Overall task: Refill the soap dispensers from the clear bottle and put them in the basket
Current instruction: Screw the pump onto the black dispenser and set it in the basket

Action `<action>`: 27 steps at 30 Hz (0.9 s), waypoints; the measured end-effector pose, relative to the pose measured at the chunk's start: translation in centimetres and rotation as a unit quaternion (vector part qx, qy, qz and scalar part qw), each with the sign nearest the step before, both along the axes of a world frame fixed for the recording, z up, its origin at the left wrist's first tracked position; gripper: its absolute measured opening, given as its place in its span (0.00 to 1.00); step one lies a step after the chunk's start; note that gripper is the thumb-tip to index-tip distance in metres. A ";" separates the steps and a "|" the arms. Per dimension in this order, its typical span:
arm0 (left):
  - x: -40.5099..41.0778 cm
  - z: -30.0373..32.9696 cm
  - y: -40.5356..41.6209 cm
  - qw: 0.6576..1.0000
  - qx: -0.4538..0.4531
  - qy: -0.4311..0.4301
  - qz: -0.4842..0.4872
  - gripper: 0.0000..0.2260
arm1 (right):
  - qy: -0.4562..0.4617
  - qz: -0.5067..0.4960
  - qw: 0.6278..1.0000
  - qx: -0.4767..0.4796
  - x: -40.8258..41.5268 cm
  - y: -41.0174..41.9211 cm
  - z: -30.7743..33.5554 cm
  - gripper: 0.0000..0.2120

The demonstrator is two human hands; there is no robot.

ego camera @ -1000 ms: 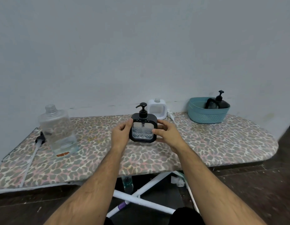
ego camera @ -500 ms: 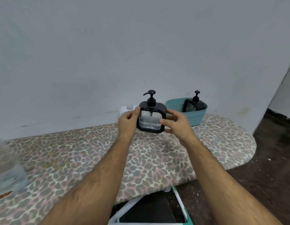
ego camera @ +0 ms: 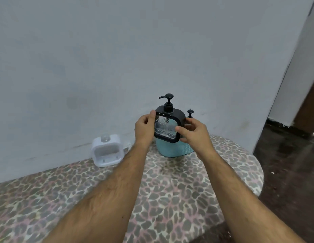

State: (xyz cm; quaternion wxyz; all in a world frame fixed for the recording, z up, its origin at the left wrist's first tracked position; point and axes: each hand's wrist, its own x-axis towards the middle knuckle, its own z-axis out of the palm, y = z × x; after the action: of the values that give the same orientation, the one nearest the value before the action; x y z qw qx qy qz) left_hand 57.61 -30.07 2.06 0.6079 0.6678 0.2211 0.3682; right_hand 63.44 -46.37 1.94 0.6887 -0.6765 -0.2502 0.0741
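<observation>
Black-framed soap dispenser [ego camera: 168, 126], pump upright, held in the air between my two hands. My left hand [ego camera: 144, 130] grips its left edge, thumb on the upper corner; my right hand [ego camera: 194, 134] pinches its right side, thumb across the clear front panel. Directly behind and below my hands stands the teal basket [ego camera: 172, 149], partly hidden by the dispenser; the black pump head of a second dispenser [ego camera: 190, 112] shows just beyond my right fingers. To the left of my left hand, a white dispenser [ego camera: 107, 150] without its pump stands against the wall. Beneath my forearms lies the leopard-print bench [ego camera: 170, 199].
</observation>
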 end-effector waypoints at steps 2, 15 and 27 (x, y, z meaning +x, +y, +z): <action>2.0 -0.2 0.0 1.000 0.004 0.005 -0.013 0.19 | -0.017 -0.023 0.999 -0.017 1.4 -0.2 -0.2 0.12; 8.7 -0.7 0.5 0.990 -0.027 0.094 -0.097 0.23 | -0.137 -0.150 0.959 -0.197 4.7 0.8 -0.6 0.16; 11.0 -1.8 1.6 0.953 -0.062 0.224 -0.195 0.24 | -0.172 -0.182 0.883 -0.396 5.3 1.2 -1.6 0.22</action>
State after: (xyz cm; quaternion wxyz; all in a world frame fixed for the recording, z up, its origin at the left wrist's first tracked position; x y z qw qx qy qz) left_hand 68.58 -28.49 0.22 0.6431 0.7242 0.2395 0.0683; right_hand 68.71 -45.20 0.30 0.3107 -0.9287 -0.1871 -0.0768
